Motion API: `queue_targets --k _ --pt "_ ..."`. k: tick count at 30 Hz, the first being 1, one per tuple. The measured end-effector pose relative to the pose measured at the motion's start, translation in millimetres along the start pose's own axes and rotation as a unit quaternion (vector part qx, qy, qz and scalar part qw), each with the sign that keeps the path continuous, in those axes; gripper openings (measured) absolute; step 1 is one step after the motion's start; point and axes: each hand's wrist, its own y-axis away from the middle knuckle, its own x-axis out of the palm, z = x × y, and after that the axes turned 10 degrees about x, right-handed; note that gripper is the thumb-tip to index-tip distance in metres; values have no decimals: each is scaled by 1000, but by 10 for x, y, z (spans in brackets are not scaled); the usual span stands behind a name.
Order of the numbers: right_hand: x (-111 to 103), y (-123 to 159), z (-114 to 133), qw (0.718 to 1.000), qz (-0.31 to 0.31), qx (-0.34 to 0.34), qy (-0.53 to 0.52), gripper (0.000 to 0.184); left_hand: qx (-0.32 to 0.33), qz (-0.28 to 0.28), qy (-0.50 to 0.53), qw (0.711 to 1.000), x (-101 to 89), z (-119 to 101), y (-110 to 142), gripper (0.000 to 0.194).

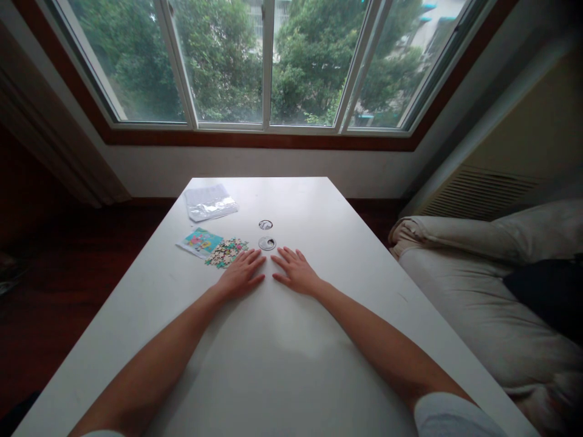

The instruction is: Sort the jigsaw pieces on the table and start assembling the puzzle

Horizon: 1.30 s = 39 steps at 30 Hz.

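My left hand [241, 274] lies flat on the white table [282, 358], fingers spread and nothing in it. Just beyond its fingertips is a loose pile of small jigsaw puzzle pieces [224, 254], partly hidden by the hand. A colourful picture sheet [200, 241], blue-green with small figures, lies against the pile's left side. Opposite, my right hand [295, 271] also rests flat with its fingers apart, holding nothing. A narrow gap separates the two hands. Two small round discs or fittings [266, 243] show on the tabletop just past the fingertips; which they are I cannot tell.
A clear plastic bag [210, 202] lies at the table's far left corner. A beige sofa [460, 291] with a dark item on it runs along the right side. Behind the table is a wide window [266, 67], with a curtain [59, 121] at its left.
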Motion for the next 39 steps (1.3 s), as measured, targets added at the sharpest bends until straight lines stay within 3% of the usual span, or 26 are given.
queue_targets --k 39 --pt "21 -14 -19 1000 -5 -9 -12 67 3 -9 6 1000 -3 0 4 60"
